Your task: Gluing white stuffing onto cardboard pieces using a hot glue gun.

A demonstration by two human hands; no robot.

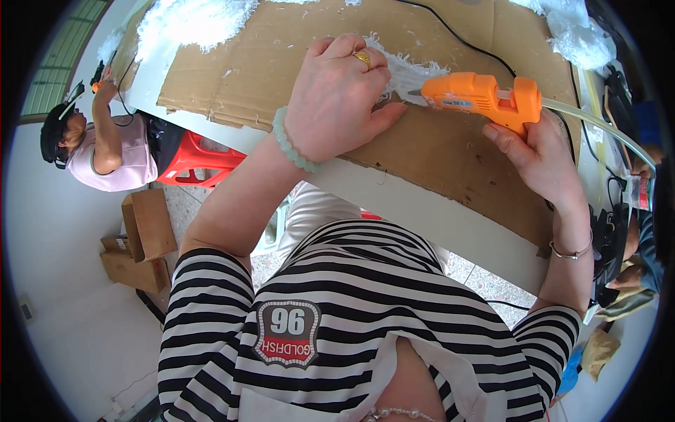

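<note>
My right hand [538, 155] grips the handle of an orange hot glue gun [464, 91]. A long translucent glue stick [598, 121] runs out of the gun's back toward the right. The gun's nozzle points left and meets a piece of white fringed fabric [408, 74] lying on brown cardboard [443, 151]. My left hand [341, 98] has its fingers curled down over the left end of this fabric. Its thumb stretches toward the nozzle, and the fingertips are hidden beneath the hand.
Fluffy white material lies in heaps at the far left [190, 28] and far right [576, 35]. A black cord [467, 35] crosses the cardboard behind the gun. On the left, another person [116, 151] sits on a red stool [204, 162] near cardboard boxes [144, 225]. More people show at right.
</note>
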